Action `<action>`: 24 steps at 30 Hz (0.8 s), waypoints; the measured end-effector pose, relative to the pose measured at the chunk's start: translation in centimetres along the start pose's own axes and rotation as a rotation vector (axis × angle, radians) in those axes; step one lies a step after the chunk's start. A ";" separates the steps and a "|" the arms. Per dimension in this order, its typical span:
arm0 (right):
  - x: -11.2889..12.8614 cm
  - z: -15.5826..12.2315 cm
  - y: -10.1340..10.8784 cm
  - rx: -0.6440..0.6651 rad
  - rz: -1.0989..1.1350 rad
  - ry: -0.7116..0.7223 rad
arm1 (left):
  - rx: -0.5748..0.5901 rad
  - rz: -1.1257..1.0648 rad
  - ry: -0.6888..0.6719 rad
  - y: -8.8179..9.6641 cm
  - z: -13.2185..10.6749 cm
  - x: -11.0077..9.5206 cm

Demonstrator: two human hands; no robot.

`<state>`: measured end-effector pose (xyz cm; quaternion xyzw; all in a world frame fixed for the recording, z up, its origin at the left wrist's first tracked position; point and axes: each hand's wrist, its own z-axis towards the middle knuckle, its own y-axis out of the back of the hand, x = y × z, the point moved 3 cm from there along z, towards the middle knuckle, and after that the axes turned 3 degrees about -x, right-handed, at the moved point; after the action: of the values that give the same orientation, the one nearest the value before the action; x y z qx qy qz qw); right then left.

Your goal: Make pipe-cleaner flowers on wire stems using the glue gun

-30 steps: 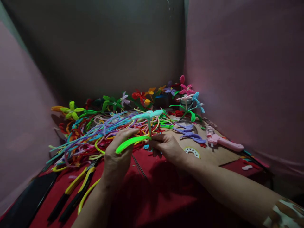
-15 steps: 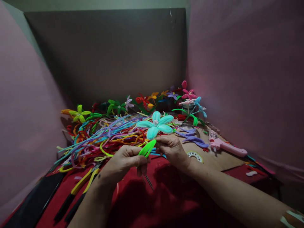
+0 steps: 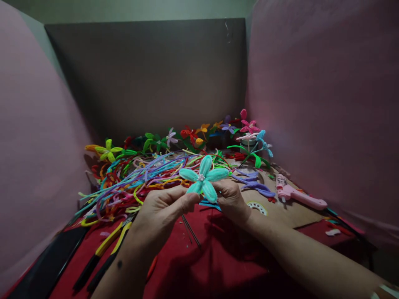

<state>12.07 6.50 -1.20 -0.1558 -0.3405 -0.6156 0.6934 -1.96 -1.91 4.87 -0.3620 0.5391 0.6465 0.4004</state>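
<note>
Left hand [image 3: 162,209] in the head view has its thumb and fingers closed in a pinch at the lower-left petal of a turquoise five-petalled flower of fuzzy pipe cleaner [image 3: 202,177], which has a small, pale, beaded-looking centre. The right hand [image 3: 235,201] is curled in from the flower's other side; its fingertips go behind the lower-right petal, so I cannot tell whether they grip a stem, press a petal or simply rest there. The flower is between the two hands, raised, its face turned toward the camera.

Directly below the flower, thin dark rods [image 3: 191,232] lie on red cloth [image 3: 179,257]. Left of the flower and behind it spreads a tangled heap of multicoloured pipe cleaners [image 3: 149,168]; lower down on that same side are pliers with yellow-and-black handles [image 3: 107,241]. To the flower's right come bent purple fuzzy strips [image 3: 260,189], a white ring-shaped spool with dark holes [image 3: 257,205] and, farther out, a pale pink plastic glue gun [image 3: 302,198]. Well behind the flower stands a row of fuzzy flowers in many colours [image 3: 108,150].

My reading is that the step in hand is shaping or checking the petals, since the flower's face is presented squarely. The next move calls for a light touch: the stem kept steady from behind while a fingertip adjusts each petal, without crushing the pile.
</note>
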 end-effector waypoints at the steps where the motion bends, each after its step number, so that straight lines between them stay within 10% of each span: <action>1: 0.0 -0.1 0.0 0.006 -0.005 0.003 | 0.025 -0.016 0.021 -0.3 0.1 0.2; 12: -0.1 -0.4 -0.5 -0.008 0.042 0.011 | 0.009 -0.096 0.032 0.0 0.7 0.2; 19: -0.6 -0.4 -0.3 -0.052 0.036 0.030 | -0.753 0.224 -0.187 0.4 -4.0 -1.5; 24: -1.3 -0.9 -0.4 -0.078 -0.018 -0.032 | -0.245 -0.093 0.012 -2.9 -3.9 -0.4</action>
<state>11.90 6.79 -2.75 -0.1894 -0.3288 -0.6319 0.6758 0.95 -5.49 3.49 -0.4368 0.4410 0.6861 0.3793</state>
